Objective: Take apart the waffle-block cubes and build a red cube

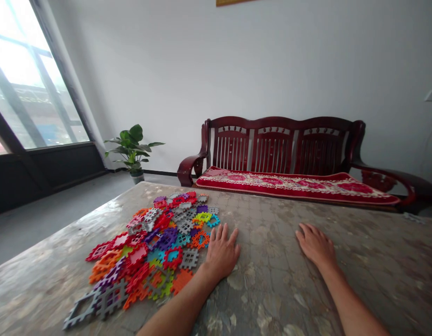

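My left hand [222, 252] lies flat on the table [265, 280], fingers a little spread, at the right edge of a heap of plastic interlocking building pieces [167, 238]. These are flat and notched, in red, orange, grey, purple, blue and lime green, many with open centres. A grey window-like piece [190, 258] and an orange piece [181, 281] lie close beside that hand. Farther right, my right hand [316, 243] rests palm down on the patterned tablecloth, holding nothing, its fingers partly seen. The lower layers of the heap are hidden.
Behind the table stands a dark red wooden bench [272, 144] with a red floral seat cover [293, 184]. A potted plant [132, 144] is on the floor at the left, near a window [30, 79]. A small grey piece [414, 218] lies at the far right table edge.
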Demonstrator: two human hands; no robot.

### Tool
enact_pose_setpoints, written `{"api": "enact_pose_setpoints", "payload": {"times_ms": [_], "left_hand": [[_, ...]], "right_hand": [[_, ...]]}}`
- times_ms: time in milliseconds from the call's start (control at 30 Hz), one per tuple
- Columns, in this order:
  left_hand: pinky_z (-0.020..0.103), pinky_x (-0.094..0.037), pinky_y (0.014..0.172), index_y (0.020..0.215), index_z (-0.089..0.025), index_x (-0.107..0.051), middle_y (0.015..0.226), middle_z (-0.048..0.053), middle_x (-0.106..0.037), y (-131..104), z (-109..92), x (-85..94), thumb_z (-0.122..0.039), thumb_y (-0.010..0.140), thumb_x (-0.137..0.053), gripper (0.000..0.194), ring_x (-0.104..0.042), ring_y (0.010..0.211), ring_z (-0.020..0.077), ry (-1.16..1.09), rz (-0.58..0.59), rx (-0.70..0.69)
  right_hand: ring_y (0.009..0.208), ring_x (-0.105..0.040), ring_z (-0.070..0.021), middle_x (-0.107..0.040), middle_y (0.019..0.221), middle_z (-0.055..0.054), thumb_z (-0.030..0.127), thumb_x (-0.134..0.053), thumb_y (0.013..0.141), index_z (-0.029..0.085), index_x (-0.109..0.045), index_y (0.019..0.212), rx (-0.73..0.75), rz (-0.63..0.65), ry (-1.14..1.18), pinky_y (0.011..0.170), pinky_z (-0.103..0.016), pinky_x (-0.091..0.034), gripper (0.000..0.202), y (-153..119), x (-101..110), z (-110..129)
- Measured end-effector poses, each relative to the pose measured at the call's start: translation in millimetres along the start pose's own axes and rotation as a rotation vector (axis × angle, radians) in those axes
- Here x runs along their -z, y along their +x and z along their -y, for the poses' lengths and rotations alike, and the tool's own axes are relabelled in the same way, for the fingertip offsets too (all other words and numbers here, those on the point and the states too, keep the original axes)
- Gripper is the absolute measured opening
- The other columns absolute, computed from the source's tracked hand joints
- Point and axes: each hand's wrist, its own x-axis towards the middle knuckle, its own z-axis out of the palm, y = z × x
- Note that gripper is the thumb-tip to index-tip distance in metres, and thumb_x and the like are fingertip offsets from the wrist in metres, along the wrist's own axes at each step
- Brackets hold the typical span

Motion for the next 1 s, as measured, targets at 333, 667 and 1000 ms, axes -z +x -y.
{"api": "enact_pose_setpoints", "payload": {"times_ms": [333, 667, 1000], "left_hand": [[0.055, -0.02, 0.116, 0.148, -0.025, -0.041, 0.155, 0.016, -0.035, 5, -1, 6.7, -0.049, 0.095, -0.039, 0.058, -0.027, 0.145, 0.0357, -0.034, 0.09, 0.006], [0.058, -0.014, 0.116, 0.149, -0.024, -0.039, 0.157, 0.017, -0.031, 49, -6, -3.2, -0.065, 0.088, -0.04, 0.073, -0.019, 0.147, 0.0381, -0.063, 0.12, 0.052], [0.052, -0.024, 0.115, 0.145, -0.025, -0.045, 0.152, 0.015, -0.041, 58, -12, -14.3, -0.053, 0.094, -0.039, 0.058, -0.031, 0.142, 0.0356, -0.012, 0.021, 0.094]], "right_hand": [[0.128, -0.049, -0.0282, -0.05, 0.144, -0.009, 0.042, -0.027, 0.095, 0.022, -0.052, 0.138, 0.003, 0.004, 0.001, 0.105, -0.045, -0.038, 0.053, 2, -3, -2], [0.127, -0.05, -0.0278, -0.051, 0.143, -0.007, 0.043, -0.024, 0.095, 0.023, -0.052, 0.137, 0.004, -0.013, -0.002, 0.103, -0.045, -0.04, 0.054, 1, -6, -3], [0.127, -0.05, -0.028, -0.052, 0.143, -0.007, 0.043, -0.026, 0.094, 0.023, -0.052, 0.136, 0.004, -0.017, -0.002, 0.103, -0.046, -0.04, 0.054, 1, -6, -3]]}}
